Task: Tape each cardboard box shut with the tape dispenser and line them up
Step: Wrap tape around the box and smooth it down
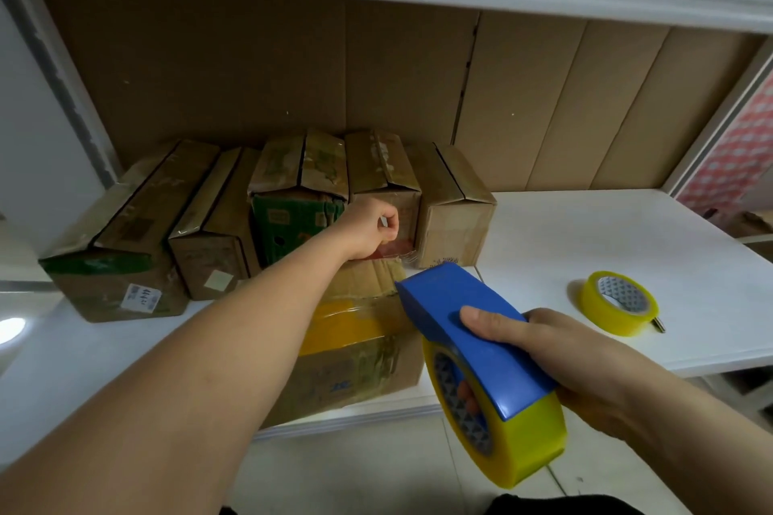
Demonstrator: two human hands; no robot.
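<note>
While your left hand (370, 228) is reaching forward over the near cardboard box (355, 351), its fingers are curling together and pinching the free end of the clear tape (393, 253) at that box's far edge. Your right hand (585, 364) is clamping around the blue tape dispenser (472, 341), with the thumb lying along its top and the fingers wrapping underneath through the roll's core. One yellow roll (518, 447) is sitting loaded in the dispenser, which is hovering just beside the box's right edge, nose pointing at the tape end.

Six cardboard boxes are showing in all. One, the near box, is lying at the front edge of the white counter (585, 247), partly hidden by your left forearm, with a glossy band of tape already running across its top. Five are standing in a row (267, 201) behind it, side by side and touching or nearly so, against the brown cardboard backing (251, 67). Their top seams are appearing dark, and I cannot tell whether each is sealed.

One spare roll of yellow tape (619, 301) is lying flat on the counter, well apart to the right of the boxes. A small dark object beside it is too small to identify.
</note>
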